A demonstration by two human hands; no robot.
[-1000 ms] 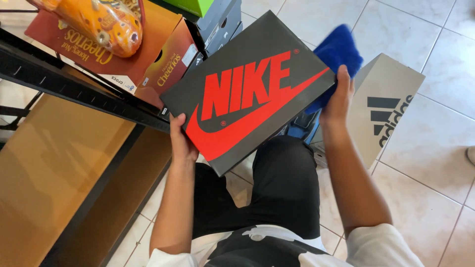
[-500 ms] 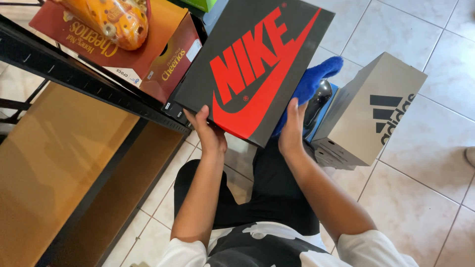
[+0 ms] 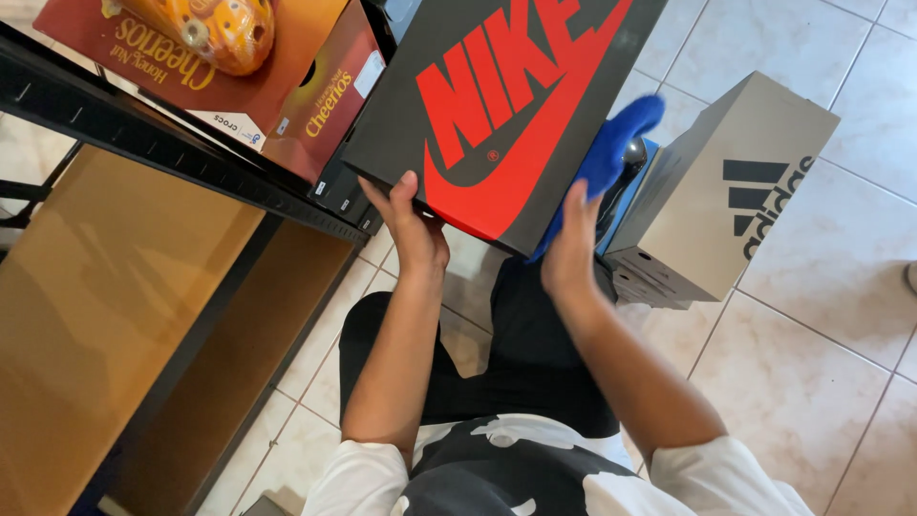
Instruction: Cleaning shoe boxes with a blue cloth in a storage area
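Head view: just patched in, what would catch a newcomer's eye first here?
The black shoebox with a big red logo, upper centre, stands out most; the left hand holds its near edge, and the right hand presses a blue cloth against its right side. To the right, a grey shoebox with black stripes sits on the tiled floor. At upper left, orange cereal boxes lie on a black shelf.

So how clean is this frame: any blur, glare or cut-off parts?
Head view: even daylight, soft sheen on the floor tiles; right hand and blue cloth slightly motion-blurred; left hand sharp; black-and-red shoebox cropped at the top edge.
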